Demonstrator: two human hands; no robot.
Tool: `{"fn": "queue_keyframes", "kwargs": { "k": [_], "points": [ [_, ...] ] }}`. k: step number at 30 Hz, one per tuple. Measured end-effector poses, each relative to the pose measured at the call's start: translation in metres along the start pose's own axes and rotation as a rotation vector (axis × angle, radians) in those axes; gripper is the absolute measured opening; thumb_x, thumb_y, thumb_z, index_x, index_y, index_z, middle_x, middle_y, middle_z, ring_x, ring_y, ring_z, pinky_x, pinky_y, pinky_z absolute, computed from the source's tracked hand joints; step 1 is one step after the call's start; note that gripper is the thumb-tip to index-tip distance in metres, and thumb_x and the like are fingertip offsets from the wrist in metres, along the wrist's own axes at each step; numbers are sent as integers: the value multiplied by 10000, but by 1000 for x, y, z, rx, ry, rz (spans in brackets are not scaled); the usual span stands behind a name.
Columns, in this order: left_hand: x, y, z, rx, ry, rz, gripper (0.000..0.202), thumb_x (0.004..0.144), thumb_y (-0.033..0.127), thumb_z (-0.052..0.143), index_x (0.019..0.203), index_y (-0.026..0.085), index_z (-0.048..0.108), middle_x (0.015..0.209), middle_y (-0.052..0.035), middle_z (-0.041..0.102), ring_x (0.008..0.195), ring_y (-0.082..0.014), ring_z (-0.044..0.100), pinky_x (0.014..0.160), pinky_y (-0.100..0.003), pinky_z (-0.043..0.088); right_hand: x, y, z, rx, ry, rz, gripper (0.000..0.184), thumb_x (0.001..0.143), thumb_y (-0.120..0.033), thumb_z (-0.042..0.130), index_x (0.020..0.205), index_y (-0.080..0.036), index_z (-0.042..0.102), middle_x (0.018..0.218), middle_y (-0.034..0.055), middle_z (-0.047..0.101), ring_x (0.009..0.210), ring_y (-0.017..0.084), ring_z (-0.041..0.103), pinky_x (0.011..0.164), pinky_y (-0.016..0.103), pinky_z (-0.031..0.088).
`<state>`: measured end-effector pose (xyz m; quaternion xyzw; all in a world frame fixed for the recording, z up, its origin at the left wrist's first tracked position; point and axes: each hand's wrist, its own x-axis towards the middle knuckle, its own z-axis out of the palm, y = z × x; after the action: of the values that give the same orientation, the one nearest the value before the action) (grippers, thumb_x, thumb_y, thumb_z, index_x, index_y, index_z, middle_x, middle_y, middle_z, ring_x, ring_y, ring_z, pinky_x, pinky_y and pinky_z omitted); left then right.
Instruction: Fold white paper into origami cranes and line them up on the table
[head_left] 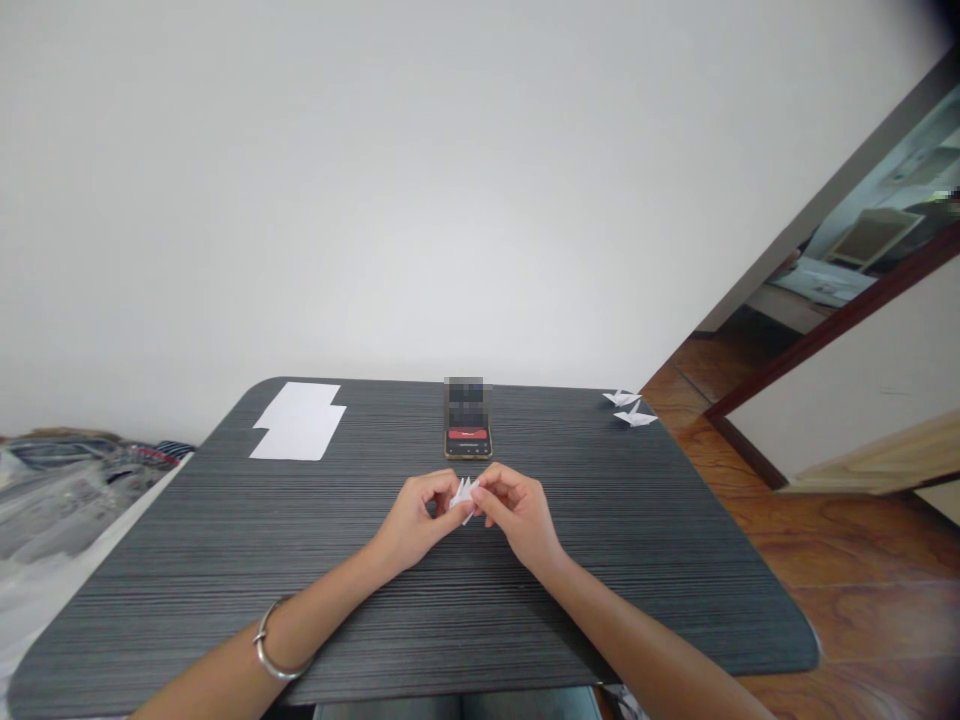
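Between my two hands is a small white folded paper piece (465,492) with pointed tips sticking up, held just above the middle of the table. My left hand (426,512) pinches its left side between thumb and fingers. From the right, my right hand (517,508) grips another of its points with thumb and forefinger. The fingers cover much of the paper, so its full shape is partly hidden. Two finished-looking white paper cranes, one crane (636,416) in front of another crane (621,398), rest at the table's far right corner.
Overlapping white paper sheets (300,425) lie at the far left of the dark table (360,620). A phone (469,420) stands or lies near the back edge, beyond my hands. Plastic-wrapped items (67,500) are left of the table. A white wall rises behind.
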<state>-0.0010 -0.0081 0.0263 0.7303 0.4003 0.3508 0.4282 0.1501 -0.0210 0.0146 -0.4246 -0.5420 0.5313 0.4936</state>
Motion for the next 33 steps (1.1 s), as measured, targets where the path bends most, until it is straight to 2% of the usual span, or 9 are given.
{"fn": "queue_keyframes", "kwargs": {
  "k": [6,11,15,21,28,33],
  "points": [
    [2,-3,-1,-140,5,-33,292,757,337,564,557,137,493,588,27,443,554,-90,391,528,-209,311,3,-4,-2,41,21,-20,198,743,-340,586,653,-164,593,542,-18,541,488,98,497,414,192,384],
    [4,-4,0,-342,-21,-119,256,712,362,614,633,128,545,574,28,479,528,-82,407,509,-199,332,3,-5,-2,28,63,-7,180,735,-323,591,653,-163,590,530,-19,544,480,94,494,418,192,379],
    [3,-6,0,-398,-15,-163,245,685,353,645,672,122,566,581,23,511,529,-83,428,515,-202,351,2,-4,-2,7,102,-1,167,734,-317,585,662,-166,579,537,-18,543,489,99,504,418,192,382],
    [2,-5,-2,-231,68,-111,200,693,310,644,657,117,603,594,19,503,553,-91,443,549,-212,370,3,-1,-3,-86,62,15,147,700,-294,620,657,-165,566,563,-10,562,493,103,505,418,194,376],
    [2,-4,-4,-70,127,-59,164,723,283,615,730,123,650,621,7,508,582,-107,471,559,-217,391,5,0,-6,-148,47,38,108,707,-260,604,684,-156,616,547,-6,576,497,114,518,427,200,383],
    [2,-6,-3,-41,86,-55,171,719,298,618,704,129,639,651,-5,543,607,-118,495,570,-219,406,4,0,-5,-147,54,19,109,724,-251,582,669,-161,608,537,-11,570,480,108,506,424,198,367]
  ]
}}
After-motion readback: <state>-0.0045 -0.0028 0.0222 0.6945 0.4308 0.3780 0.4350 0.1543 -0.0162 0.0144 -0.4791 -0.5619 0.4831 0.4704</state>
